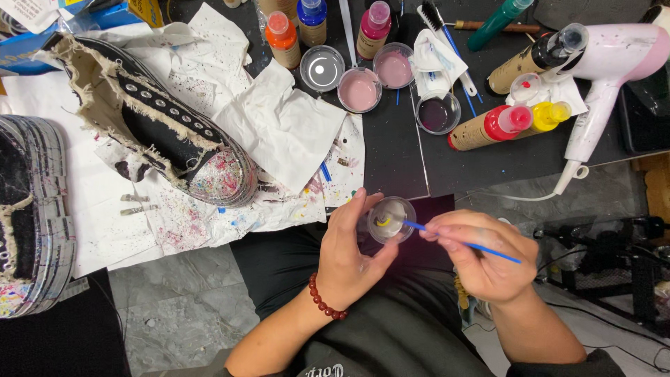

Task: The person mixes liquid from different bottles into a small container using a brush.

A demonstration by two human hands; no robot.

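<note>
the left hand (349, 255) has its grip closed around a small clear cup (391, 219), thumb on the near rim and fingers curled up behind it, so the cup sits tilted toward the person, held out over their lap just off the edge of the counter (398, 160). a dab of yellow paint shows in the bottom of the cup. a red bead bracelet (325, 300) circles that wrist.

the right hand (485, 255) pinches a thin blue brush (460, 242) in a narrow grip between thumb and fingertips, the handle running out to the right past the knuckles and the tip reaching into the cup at the yellow paint.

up on the counter, well apart from the hands, stand several more clear cups, two with pink paint (360, 90), one dark purple (437, 113). squeeze bottles lie and stand around them, a red-capped one (488, 126) just beside a yellow-capped one (548, 115). a pink and white hair dryer (607, 77) lies at the right. to the left, a black frayed sneaker (153, 126) with a paint-spattered toe rests on speckled white paper (279, 132).
</note>
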